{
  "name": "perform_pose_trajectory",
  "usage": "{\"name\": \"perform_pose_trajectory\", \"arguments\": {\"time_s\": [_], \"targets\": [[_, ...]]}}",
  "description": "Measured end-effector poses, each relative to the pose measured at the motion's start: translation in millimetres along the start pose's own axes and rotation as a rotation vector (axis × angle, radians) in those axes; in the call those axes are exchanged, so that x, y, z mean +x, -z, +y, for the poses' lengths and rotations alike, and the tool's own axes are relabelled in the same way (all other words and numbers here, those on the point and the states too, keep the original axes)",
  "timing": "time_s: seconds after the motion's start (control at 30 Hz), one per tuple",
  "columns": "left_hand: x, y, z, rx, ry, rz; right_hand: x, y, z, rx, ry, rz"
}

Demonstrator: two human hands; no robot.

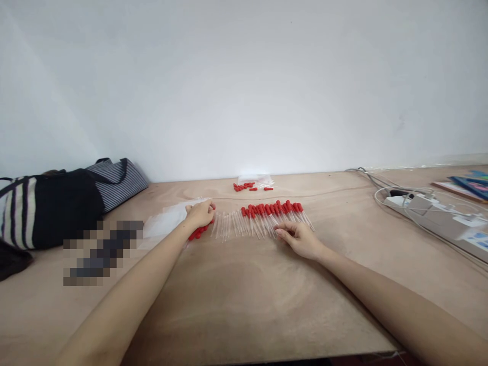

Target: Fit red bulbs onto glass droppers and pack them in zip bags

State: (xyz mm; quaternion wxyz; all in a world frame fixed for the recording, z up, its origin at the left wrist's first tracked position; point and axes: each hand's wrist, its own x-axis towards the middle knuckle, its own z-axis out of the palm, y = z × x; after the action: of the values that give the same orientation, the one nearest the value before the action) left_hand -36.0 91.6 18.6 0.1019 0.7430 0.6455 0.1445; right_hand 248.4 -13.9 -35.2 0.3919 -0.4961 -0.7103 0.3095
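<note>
My left hand [200, 213] is closed, with a bit of red rubber bulb showing at its fingertips. It is above a small pile of loose red rubber bulbs [198, 233], partly hiding them. My right hand [301, 239] is closed in a pinch on what looks like a thin clear dropper tube [272, 221], beside the front of a row of droppers. Those droppers [263, 213] have red bulbs at the far end and clear tubes pointing towards me. Left of them, between my hands, lie several bare clear tubes [226, 226].
Clear plastic bags [162, 223] lie behind my left forearm. More red bulbs [244, 186] and a clear bag [256, 180] are near the wall. Dark bags [64, 203] stand at left, near a pixelated dark object [107, 251]. A power strip [434, 216] with cables is at right, with booklets [470, 185] behind.
</note>
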Motion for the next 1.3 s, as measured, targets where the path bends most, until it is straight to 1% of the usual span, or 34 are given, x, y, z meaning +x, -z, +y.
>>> {"name": "perform_pose_trajectory", "arguments": {"time_s": [0.07, 0.13, 0.17, 0.2, 0.23, 0.3, 0.33, 0.4, 0.47, 0.57, 0.73, 0.87, 1.0, 1.17, 1.3], "targets": [[-7, 1.2, 4, 0.009, -0.010, 0.084, 0, -1, 0, -0.017, 0.021, 0.008], [-18, -0.8, 13, -0.009, -0.067, 0.208, 0, -1, 1, -0.039, 0.043, 0.032], [-27, -3.8, 18, -0.056, -0.148, 0.299, 0, -1, 0, -0.051, 0.055, 0.045], [-36, -8.3, 24, -0.124, -0.241, 0.343, -1, -1, 0, -0.062, 0.069, 0.060], [-46, -14.2, 30, -0.189, -0.317, 0.339, -1, -1, -2, -0.075, 0.086, 0.077], [-68, -28.2, 41, -0.267, -0.450, 0.248, -2, -2, -6, -0.111, 0.134, 0.101], [-77, -35.3, 46, -0.291, -0.489, 0.216, -3, -2, -8, -0.134, 0.160, 0.104], [-91, -47.4, 54, -0.360, -0.525, 0.186, -5, -4, -14, -0.185, 0.208, 0.085], [-98, -54.6, 59, -0.392, -0.537, 0.136, -6, -7, -18, -0.223, 0.244, 0.048], [-99, -57.4, 62, -0.398, -0.537, 0.091, -8, -13, -20, -0.252, 0.287, 0.008], [-98, -55.8, 62, -0.406, -0.536, 0.055, -9, -18, -22, -0.267, 0.313, -0.035], [-99, -55.9, 62, -0.397, -0.522, 0.059, -10, -18, -25, -0.296, 0.320, -0.050], [-97, -57.6, 60, -0.402, -0.493, 0.060, -11, -22, -27, -0.342, 0.342, -0.024], [-97, -57.9, 60, -0.420, -0.518, 0.088, -12, -24, -27, -0.446, 0.391, -0.031], [-99, -55.7, 62, -0.381, -0.560, 0.093, -11, -22, -26, -0.566, 0.468, -0.057]]}}
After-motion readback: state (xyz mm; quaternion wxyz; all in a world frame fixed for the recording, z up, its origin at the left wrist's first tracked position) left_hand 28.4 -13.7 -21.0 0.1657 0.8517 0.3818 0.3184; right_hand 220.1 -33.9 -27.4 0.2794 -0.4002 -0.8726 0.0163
